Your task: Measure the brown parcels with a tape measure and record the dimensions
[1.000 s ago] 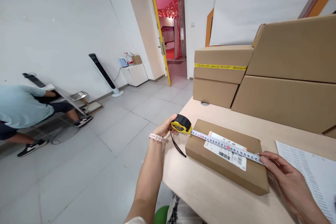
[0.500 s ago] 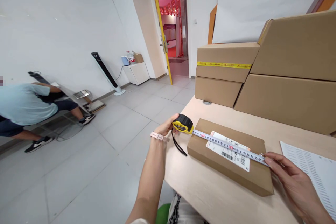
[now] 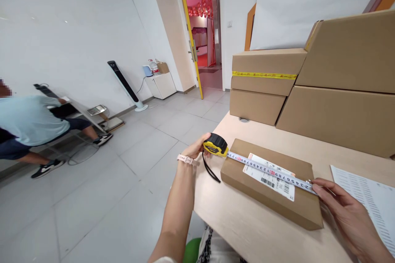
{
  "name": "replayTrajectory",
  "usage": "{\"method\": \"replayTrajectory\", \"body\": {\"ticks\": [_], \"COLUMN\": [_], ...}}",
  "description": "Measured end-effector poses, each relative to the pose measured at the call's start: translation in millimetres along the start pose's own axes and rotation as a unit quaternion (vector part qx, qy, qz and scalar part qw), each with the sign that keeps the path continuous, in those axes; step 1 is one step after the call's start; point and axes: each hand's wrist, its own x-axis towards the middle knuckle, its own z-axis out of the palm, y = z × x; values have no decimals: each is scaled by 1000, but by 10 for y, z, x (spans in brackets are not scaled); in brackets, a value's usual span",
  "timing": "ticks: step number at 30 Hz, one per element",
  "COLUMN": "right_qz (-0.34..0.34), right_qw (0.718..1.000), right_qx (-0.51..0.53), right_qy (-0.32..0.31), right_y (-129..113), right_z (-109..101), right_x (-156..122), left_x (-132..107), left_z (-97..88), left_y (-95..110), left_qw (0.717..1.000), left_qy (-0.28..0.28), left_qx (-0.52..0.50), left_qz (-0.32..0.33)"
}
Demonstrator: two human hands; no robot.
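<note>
Box (image 3: 271,198) lies near tabletop's (image 3: 228,213) left edge; my left hand (image 3: 196,148) grips tape measure (image 3: 215,144), right hand (image 3: 344,205) pinches its blade (image 3: 267,170).

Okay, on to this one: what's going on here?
A person's left hand holds a tape measure by the left end of a cardboard box, and the right hand pinches its pulled-out strip at the right end. The strip runs along the box's top, crossing a white label. The box lies on a table, with larger boxes stacked behind.
</note>
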Motion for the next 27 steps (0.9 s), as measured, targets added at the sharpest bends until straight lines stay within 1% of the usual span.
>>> {"method": "replayTrajectory", "body": {"ticks": [10, 15, 18, 21, 24, 25, 27], "right_qz": [-10, -3, 1, -17, -55, -69, -97], "right_qw": [1000, 1000, 1000, 1000, 998, 997, 992], "right_qx": [-4, 2, 13, 0, -37, -42, -49], "right_qy": [-3, -5, -11, -11, 1, 11, 56], "right_y": [53, 37, 3, -39, -111, -154, -288], "right_z": [-31, -23, -2, 15, -12, -37, -105], "right_x": [26, 22, -3, -32, -66, -83, -132], "left_x": [13, 25, 32, 7, -129, -216, -458], "left_z": [-20, -42, -51, -20, 94, 151, 279], "left_y": [-17, -37, -31, 15, 106, 140, 197], "left_qw": [1000, 1000, 1000, 999, 996, 994, 989], "left_qy": [-6, -9, -13, -20, -26, -26, -27], "left_qx": [-5, -7, -7, -6, -8, -12, -23], "left_qz": [3, 10, 20, 43, 86, 105, 141]}}
